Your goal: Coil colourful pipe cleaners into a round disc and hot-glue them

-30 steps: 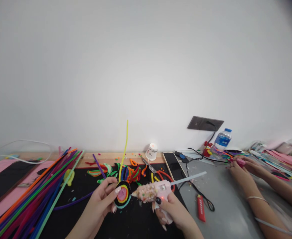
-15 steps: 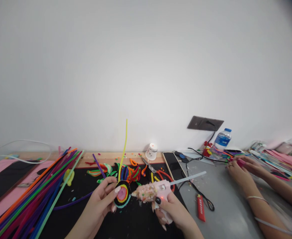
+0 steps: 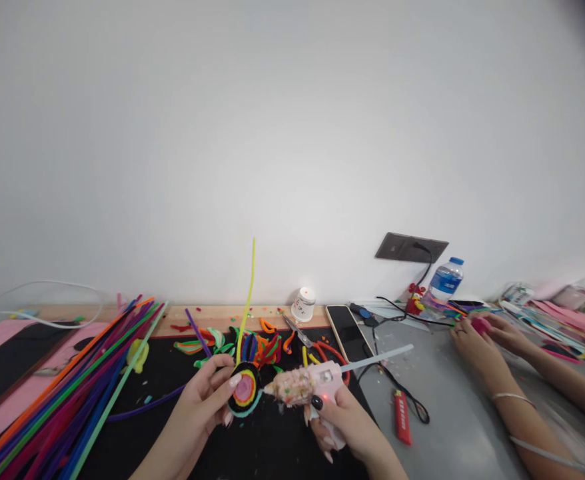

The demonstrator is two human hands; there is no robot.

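Note:
Between the thumb and fingers of my left hand [image 3: 205, 400] is a coiled pipe-cleaner disc [image 3: 245, 390] with pink, yellow, red and black rings and a pale blue edge. A yellow pipe cleaner [image 3: 248, 300] stands up behind it. My right hand [image 3: 345, 423] is wrapped round the handle of a pale pink glue gun [image 3: 297, 387], its front crusted with dried glue and bits. The nozzle points left, at the disc's edge; whether it touches cannot be told. A glue stick [image 3: 380, 359] juts from the gun's back, and a small red light glows on its side.
Long pipe cleaners [image 3: 87, 380] lie bundled at left. Behind my hands are coloured offcuts [image 3: 217, 341], scissors [image 3: 305, 339], an upturned paper cup [image 3: 303, 305] and a phone [image 3: 348, 333]. To the right lie a red-handled cutter [image 3: 401, 419], cables, a water bottle [image 3: 445, 283] and a co-worker's hands [image 3: 482, 347].
My hands, the disc and the glue gun stay almost still. At right, the co-worker's hands have shifted slightly, and the round magenta piece in them shows more.

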